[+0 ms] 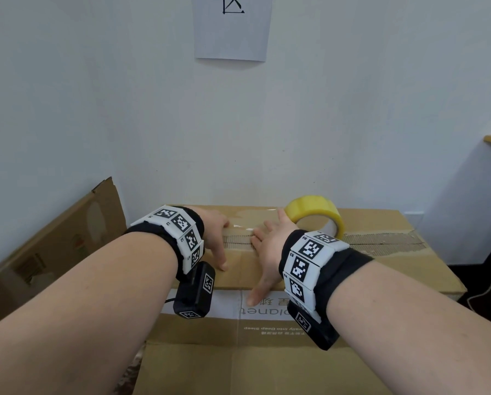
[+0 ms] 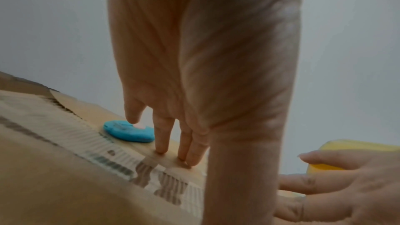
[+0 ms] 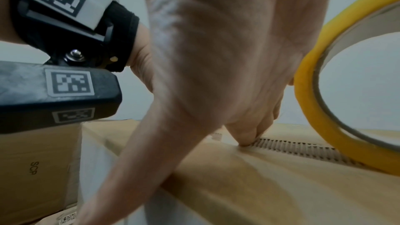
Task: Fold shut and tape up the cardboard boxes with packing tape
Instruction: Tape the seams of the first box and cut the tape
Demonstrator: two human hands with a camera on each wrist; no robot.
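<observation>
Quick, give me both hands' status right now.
Left hand: open, straight fingers pressing the cardboard box top.
Right hand: open, fingers spread flat on the box beside the tape roll.

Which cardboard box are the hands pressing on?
The closed cardboard box in front, with the yellow tape roll standing on its top. The other cardboard box leans untouched at the left.

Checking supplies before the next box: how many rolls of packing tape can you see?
1. The yellow tape roll stands on edge on the cardboard box, just beyond the right hand. Others may lie out of view.
</observation>
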